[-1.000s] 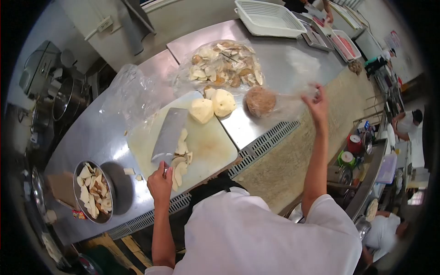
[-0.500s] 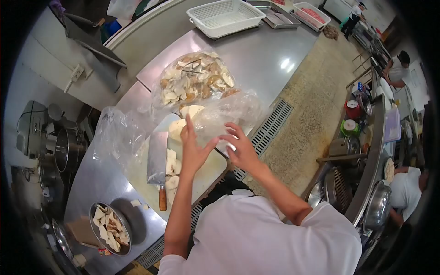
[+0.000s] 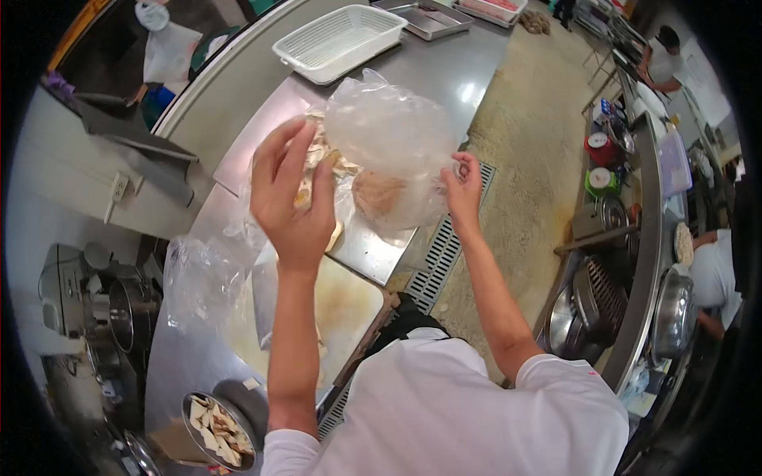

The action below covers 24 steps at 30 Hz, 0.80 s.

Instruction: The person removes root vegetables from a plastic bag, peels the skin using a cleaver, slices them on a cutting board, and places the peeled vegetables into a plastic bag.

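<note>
Raised over the back of the work, my left hand (image 3: pixel 294 194) has its fingers spread and holds nothing. My right hand (image 3: pixel 463 190) pinches the edge of a clear plastic bag (image 3: pixel 389 119), lifted off the steel table. Something brown (image 3: pixel 381 194) shows through the lower part of this bag. Behind my left hand are pale and brown slices (image 3: pixel 337 163), partly covered by it. Below lies a white cutting board (image 3: pixel 357 297). A cleaver (image 3: pixel 265 305) rests on it, its handle hidden by my left forearm.
A metal bowl (image 3: pixel 190 408) of pale slices stands at the near left. Another clear bag (image 3: pixel 202 278) lies left of the board. A white basket (image 3: pixel 341 44) and a metal tray (image 3: pixel 425 17) sit at the far end. Co-workers are at the right.
My right hand has taken hold of the clear bag and raised it, moving up and right. My left hand has moved up and left, fingers spread. The camera view has shifted too.
</note>
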Motion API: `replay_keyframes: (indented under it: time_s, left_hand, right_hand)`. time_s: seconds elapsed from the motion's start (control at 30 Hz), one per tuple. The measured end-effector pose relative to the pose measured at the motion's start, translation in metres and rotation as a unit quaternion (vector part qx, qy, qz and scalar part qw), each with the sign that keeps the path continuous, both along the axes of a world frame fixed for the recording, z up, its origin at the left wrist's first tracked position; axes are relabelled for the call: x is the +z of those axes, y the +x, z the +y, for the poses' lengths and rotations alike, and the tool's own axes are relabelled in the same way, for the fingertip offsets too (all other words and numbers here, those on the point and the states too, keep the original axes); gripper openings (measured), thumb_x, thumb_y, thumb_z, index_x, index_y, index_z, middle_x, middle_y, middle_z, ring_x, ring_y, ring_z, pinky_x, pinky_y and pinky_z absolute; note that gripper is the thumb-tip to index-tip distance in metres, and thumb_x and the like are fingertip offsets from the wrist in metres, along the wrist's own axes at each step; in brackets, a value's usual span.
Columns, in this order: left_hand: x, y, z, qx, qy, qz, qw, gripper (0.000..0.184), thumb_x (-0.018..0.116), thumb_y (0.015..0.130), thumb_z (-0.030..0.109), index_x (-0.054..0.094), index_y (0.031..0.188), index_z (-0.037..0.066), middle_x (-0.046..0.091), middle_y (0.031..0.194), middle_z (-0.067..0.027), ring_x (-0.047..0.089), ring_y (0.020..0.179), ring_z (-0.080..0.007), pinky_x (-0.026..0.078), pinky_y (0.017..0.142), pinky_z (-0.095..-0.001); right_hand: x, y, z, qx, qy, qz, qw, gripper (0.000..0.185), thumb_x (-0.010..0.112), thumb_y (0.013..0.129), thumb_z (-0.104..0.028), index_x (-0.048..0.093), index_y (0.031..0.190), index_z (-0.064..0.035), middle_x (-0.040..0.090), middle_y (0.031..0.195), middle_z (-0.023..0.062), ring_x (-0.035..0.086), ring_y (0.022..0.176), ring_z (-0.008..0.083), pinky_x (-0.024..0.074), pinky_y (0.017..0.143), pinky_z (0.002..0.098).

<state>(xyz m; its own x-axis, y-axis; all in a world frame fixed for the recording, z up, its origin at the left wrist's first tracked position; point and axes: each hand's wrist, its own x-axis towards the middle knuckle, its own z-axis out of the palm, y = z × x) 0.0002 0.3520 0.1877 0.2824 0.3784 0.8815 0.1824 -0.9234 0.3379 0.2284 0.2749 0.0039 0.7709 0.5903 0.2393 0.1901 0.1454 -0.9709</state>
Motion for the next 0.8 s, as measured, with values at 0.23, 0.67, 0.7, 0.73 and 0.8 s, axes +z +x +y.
replay_keyframes:
  time_s: [0.23, 0.67, 0.7, 0.73, 0.8]
  left_hand:
    - [-0.113, 0.045, -0.048, -0.112, -0.427, 0.069, 0.894, 0.042, 0.086, 0.079, 0.012, 0.07, 0.116, -0.001, 0.067, 0.114, -0.0113, 0.066, 0.105, -0.0217, 0.054, 0.096, -0.0345]
    - [-0.144, -0.005, -0.026, -0.084, -0.521, 0.024, 0.849, 0.008, 0.064, 0.095, 0.001, 0.07, 0.095, -0.005, 0.062, 0.083, -0.0003, 0.051, 0.073, -0.0079, 0.043, 0.064, -0.0266]
    - [-0.147, -0.01, -0.024, -0.082, -0.519, 0.023, 0.851, 0.008, 0.064, 0.095, 0.001, 0.07, 0.095, -0.005, 0.062, 0.083, -0.0003, 0.051, 0.073, -0.0079, 0.043, 0.064, -0.0266]
    - [-0.153, -0.016, -0.018, -0.057, -0.499, 0.022, 0.865, 0.008, 0.066, 0.094, 0.002, 0.07, 0.091, -0.004, 0.057, 0.079, 0.0033, 0.046, 0.071, -0.0065, 0.037, 0.062, -0.0257]
    - [-0.158, -0.032, -0.012, -0.027, -0.476, 0.018, 0.879, 0.009, 0.068, 0.094, 0.003, 0.069, 0.088, -0.003, 0.051, 0.076, 0.007, 0.042, 0.07, -0.0051, 0.03, 0.06, -0.0247]
  right_hand:
    - [0.005, -0.058, -0.058, 0.073, 0.1, 0.199, 0.972, 0.049, 0.063, 0.091, -0.001, 0.041, 0.134, -0.0081, 0.065, 0.11, 0.0089, 0.065, 0.092, 0.0163, 0.0556, 0.08, 0.0323]
    - [0.001, -0.069, -0.044, 0.231, -0.055, -0.08, 0.968, 0.046, 0.056, 0.093, -0.002, 0.055, 0.138, -0.0035, 0.066, 0.115, 0.0116, 0.067, 0.1, 0.02, 0.0585, 0.079, 0.0308]
    - [-0.006, -0.067, -0.037, 0.204, -0.029, -0.142, 0.968, 0.051, 0.061, 0.093, -0.004, 0.053, 0.144, -0.0053, 0.065, 0.115, 0.0095, 0.065, 0.1, 0.0166, 0.0582, 0.077, 0.03]
    - [0.001, -0.063, -0.036, 0.206, -0.026, -0.144, 0.968, 0.051, 0.061, 0.093, -0.004, 0.053, 0.144, -0.0053, 0.065, 0.115, 0.0095, 0.065, 0.1, 0.0166, 0.0582, 0.077, 0.03]
    - [0.016, -0.052, -0.041, 0.083, -0.11, -0.03, 0.99, 0.059, 0.068, 0.09, -0.008, 0.053, 0.147, -0.0083, 0.063, 0.127, 0.0124, 0.063, 0.112, 0.0201, 0.0582, 0.082, 0.0319]
